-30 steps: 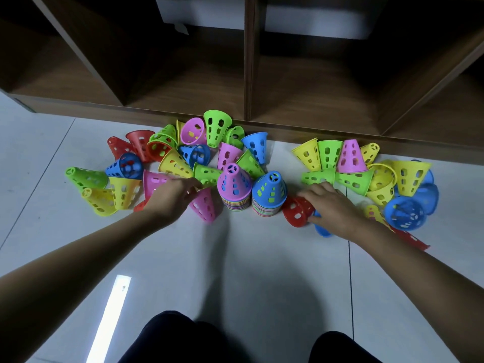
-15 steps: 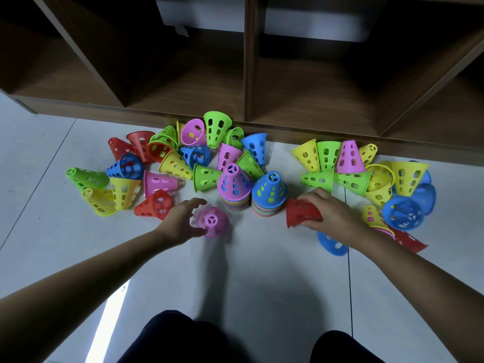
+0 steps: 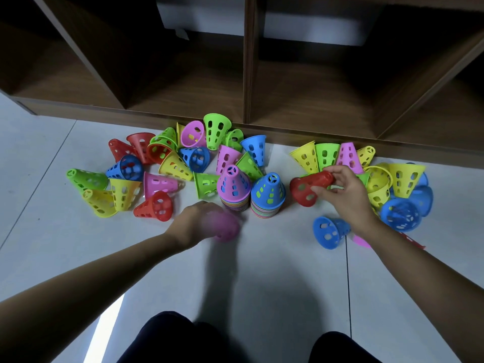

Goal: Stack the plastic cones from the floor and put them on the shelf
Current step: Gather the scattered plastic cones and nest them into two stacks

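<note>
Two cone stacks, the pink-topped stack [image 3: 233,189] and blue-topped stack [image 3: 268,197], stand among loose cones on the tiled floor [image 3: 262,271] before the wooden shelf [image 3: 246,74]. The left hand [image 3: 195,224] grips a blurred pink cone [image 3: 226,227] just near of them; the right hand [image 3: 345,197] pinches a red cone [image 3: 306,188] to their right.

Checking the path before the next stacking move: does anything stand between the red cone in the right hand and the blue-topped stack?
Nothing visible does. The red plastic cone, held by the right hand, is just right of the blue-topped stack of plastic cones, with only bare floor showing between them.
</note>
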